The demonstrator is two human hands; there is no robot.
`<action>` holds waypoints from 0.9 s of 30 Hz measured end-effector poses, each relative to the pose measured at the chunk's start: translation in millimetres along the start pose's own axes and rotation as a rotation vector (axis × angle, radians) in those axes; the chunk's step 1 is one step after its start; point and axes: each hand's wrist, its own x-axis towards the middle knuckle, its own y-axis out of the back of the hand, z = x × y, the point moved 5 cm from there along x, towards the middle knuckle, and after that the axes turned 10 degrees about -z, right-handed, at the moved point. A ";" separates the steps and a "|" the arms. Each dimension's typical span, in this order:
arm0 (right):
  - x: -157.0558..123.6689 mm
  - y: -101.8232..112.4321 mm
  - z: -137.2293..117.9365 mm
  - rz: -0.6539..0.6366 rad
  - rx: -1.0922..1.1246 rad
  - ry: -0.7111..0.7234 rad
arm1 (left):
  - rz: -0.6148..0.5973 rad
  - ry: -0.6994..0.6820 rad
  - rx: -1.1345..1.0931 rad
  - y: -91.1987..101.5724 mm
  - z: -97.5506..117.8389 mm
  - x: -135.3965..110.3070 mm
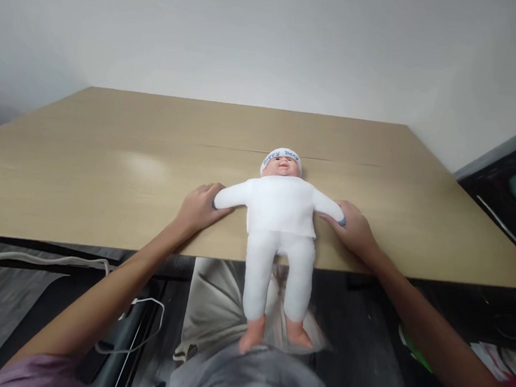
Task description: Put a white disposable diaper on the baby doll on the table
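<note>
The doll (282, 211) lies face up on the tabletop (107, 162), near its front edge, slightly right of center. Its head, in a white cap with blue lettering, points to 12 o'clock. Its torso rests on the wood; its legs overhang the front edge toward 6 o'clock, and the bare feet hang above the person's lap.

The doll's arms spread to 9 and 3 o'clock. The left hand (200, 206) lies at 9 o'clock from the torso, its grip wrapped over the end of the doll's arm on that side. The right hand (354, 229) lies at 3 o'clock, its grip likewise covering the end of the other arm, where a bit of blue cuff shows. Both hands press down against the tabletop.

A white cable (35, 256) runs below the tabletop at 8 o'clock. A pale bag (216, 301) sits under the front edge, behind the doll's legs.
</note>
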 end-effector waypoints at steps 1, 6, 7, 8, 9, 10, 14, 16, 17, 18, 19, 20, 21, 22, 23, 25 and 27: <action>11.6 -2.1 4.4 -0.010 0.011 0.006 | -0.002 -0.010 -0.006 -0.6 -5.2 11.3; 71.9 -10.1 28.4 -0.028 0.001 0.009 | 0.020 -0.001 -0.015 2.2 -27.8 64.6; 84.4 -11.9 33.7 -0.031 -0.003 0.008 | 0.022 0.002 -0.019 2.9 -32.3 74.9; 97.1 -13.7 38.9 -0.031 -0.006 0.009 | 0.025 0.004 -0.023 3.6 -37.0 85.4; 109.7 -15.4 43.6 -0.026 -0.007 0.017 | 0.029 0.004 -0.026 4.1 -42.0 96.0; 122.0 -17.0 47.5 -0.018 -0.004 0.033 | 0.038 -0.001 -0.026 4.7 -47.1 106.8; 163.8 -20.3 60.2 0.077 0.013 0.112 | 0.127 -0.066 0.034 7.5 -66.2 150.6; 178.7 -20.3 66.8 0.139 0.013 0.125 | 0.198 -0.103 0.081 9.5 -74.4 170.8; 184.9 -20.0 70.3 0.165 0.011 0.128 | 0.233 -0.116 0.097 10.4 -78.3 180.0; 190.5 -19.9 73.6 0.184 0.007 0.132 | 0.264 -0.126 0.106 11.3 -82.0 188.5; 195.9 -19.9 77.0 0.193 0.002 0.136 | 0.290 -0.134 0.109 12.0 -85.6 196.3; 201.0 -20.1 80.3 0.196 -0.005 0.138 | 0.308 -0.137 0.110 12.4 -89.0 203.2; 206.1 -20.3 83.6 0.193 -0.015 0.139 | 0.317 -0.137 0.111 12.3 -92.2 209.4; 211.1 -20.6 86.8 0.188 -0.025 0.139 | 0.320 -0.134 0.112 11.9 -95.2 214.8; 216.0 -20.8 89.9 0.183 -0.033 0.137 | 0.317 -0.127 0.114 11.1 -98.0 219.4; 224.8 -20.8 95.4 0.180 -0.042 0.139 | 0.303 -0.104 0.118 9.0 -103.4 226.5; 231.7 -20.4 99.5 0.186 -0.038 0.150 | 0.285 -0.075 0.111 6.5 -108.7 231.0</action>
